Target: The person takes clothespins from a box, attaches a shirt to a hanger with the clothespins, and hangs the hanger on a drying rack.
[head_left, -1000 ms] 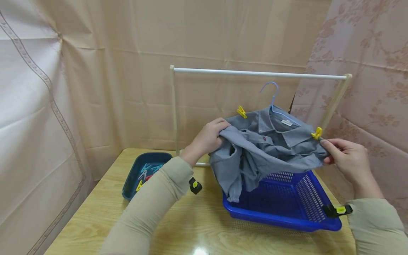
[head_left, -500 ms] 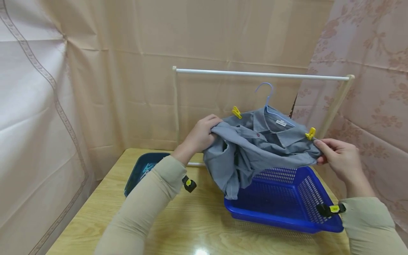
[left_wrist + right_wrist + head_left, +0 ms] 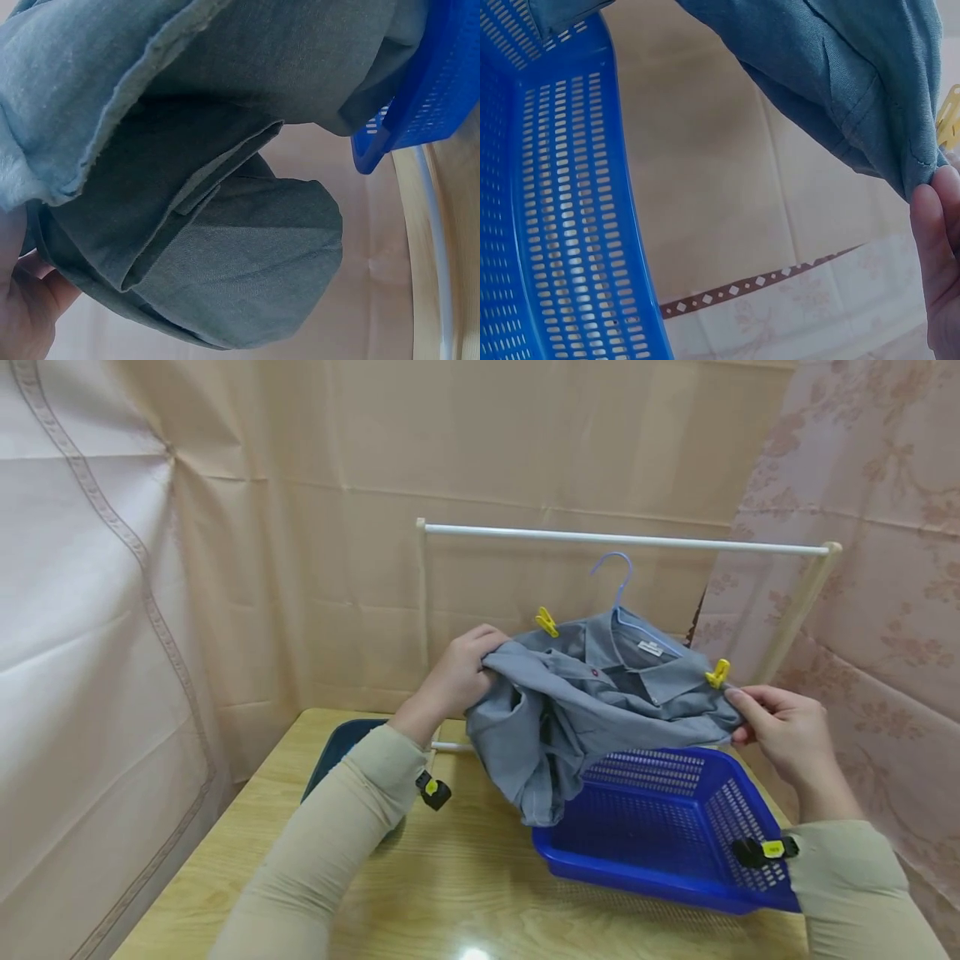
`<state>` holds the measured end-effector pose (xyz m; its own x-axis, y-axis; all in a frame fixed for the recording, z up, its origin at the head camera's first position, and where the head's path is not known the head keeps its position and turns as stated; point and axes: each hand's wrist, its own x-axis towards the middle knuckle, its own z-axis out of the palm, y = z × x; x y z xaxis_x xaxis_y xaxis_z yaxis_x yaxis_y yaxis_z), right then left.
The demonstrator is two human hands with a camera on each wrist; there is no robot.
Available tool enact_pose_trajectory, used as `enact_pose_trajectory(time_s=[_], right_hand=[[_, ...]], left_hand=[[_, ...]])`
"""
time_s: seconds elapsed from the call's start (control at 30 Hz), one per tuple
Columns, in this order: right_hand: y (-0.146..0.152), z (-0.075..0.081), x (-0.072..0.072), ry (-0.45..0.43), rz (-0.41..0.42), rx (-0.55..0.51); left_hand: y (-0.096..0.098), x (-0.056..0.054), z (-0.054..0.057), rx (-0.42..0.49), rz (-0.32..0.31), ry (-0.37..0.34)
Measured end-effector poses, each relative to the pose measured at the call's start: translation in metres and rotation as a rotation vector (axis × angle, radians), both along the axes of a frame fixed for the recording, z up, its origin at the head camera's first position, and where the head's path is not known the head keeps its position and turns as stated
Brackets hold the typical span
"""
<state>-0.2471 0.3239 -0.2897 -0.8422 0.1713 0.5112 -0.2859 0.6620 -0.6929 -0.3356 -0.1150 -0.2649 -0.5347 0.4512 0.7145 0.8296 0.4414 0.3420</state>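
A grey-blue collared shirt (image 3: 577, 693) hangs in the air between both hands, bunched and folded at its left side. Inside its collar sits a light-blue hanger (image 3: 623, 578), hook upward and apart from the rail. One yellow clothespin (image 3: 547, 622) clips the left shoulder, another yellow clothespin (image 3: 717, 674) the right. My left hand (image 3: 456, 677) grips the bunched cloth at the left shoulder; its fingers are partly behind fabric in the left wrist view. With thumb and fingers, my right hand (image 3: 787, 731) pinches the cloth just outside the right clothespin.
A white-railed rack (image 3: 525, 532) stands behind the shirt. Below the shirt is a blue perforated basket (image 3: 645, 881) on the wooden table (image 3: 450, 893). The dark teal tray (image 3: 330, 752) at the left is mostly covered by my left sleeve. Curtains surround the table.
Both hands and the shirt with its hanger have shifted a little to the left in the head view. My left forearm now covers the clothespins in the tray.
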Motion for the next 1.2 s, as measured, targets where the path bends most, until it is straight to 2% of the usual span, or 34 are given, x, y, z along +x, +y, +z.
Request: enact_pose_trajectory(time_s=[0.2,0.43,0.6,0.87,1.1,1.2], right_hand=[[-0.003,-0.001,-0.006,0.006,0.018,-0.003],[-0.014,-0.002,-0.008,-0.020,0.036,-0.026],[-0.024,-0.006,-0.011,-0.032,0.027,-0.013],[-0.039,-0.010,-0.020,0.015,0.093,-0.028],[-0.054,-0.011,-0.026,0.022,0.099,-0.047],[-0.050,-0.012,-0.033,0.009,0.122,-0.039]], left_hand=[[-0.005,-0.002,0.001,0.005,0.004,0.034],[-0.015,-0.004,0.003,0.015,0.003,0.028],[-0.025,-0.002,0.005,0.000,0.024,0.031],[-0.042,-0.001,0.008,-0.005,0.044,0.078],[-0.056,0.000,0.008,-0.005,0.060,0.074],[-0.053,0.004,0.007,-0.012,0.091,0.053]])
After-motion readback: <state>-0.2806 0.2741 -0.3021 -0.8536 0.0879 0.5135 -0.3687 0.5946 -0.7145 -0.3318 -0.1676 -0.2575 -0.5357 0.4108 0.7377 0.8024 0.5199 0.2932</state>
